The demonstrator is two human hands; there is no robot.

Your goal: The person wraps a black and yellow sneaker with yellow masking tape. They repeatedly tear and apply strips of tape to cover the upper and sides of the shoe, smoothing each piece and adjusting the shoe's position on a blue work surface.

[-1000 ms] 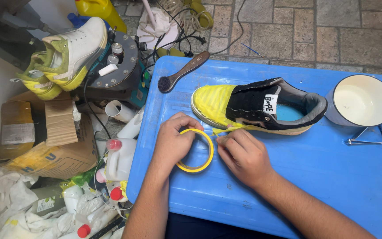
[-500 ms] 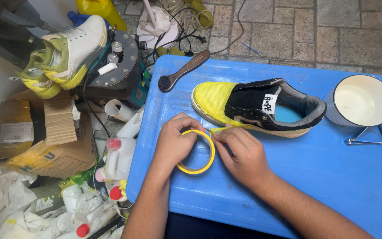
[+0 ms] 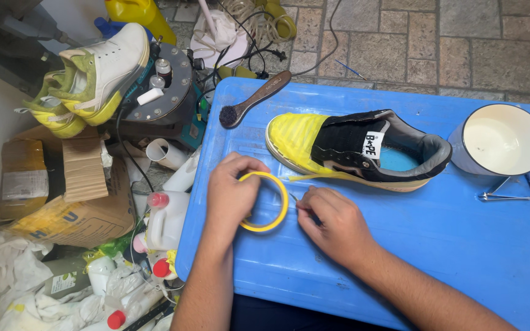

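Yellow tape roll on the blue counter, just in front of the toe of a black sneaker already masked in yellow at the front. Left hand closed around the roll's left side, fingers curled over the ring. Right hand just beside the roll on the right, fingertips pinched on a thin dark tool whose tip sits near a strip of tape running toward the sneaker's sole. Sneaker lying on its side, opening facing up, blue insole visible. Behind the toe, a dark wooden-handled brush resting across the counter's far edge. At the far right, a white enamel pot with a blue handle, metal tweezers lying just in front of it. Off the counter to the left, a white and green sneaker perched on a round metal machine, cardboard boxes and white plastic bottles with red caps crowded on the floor.
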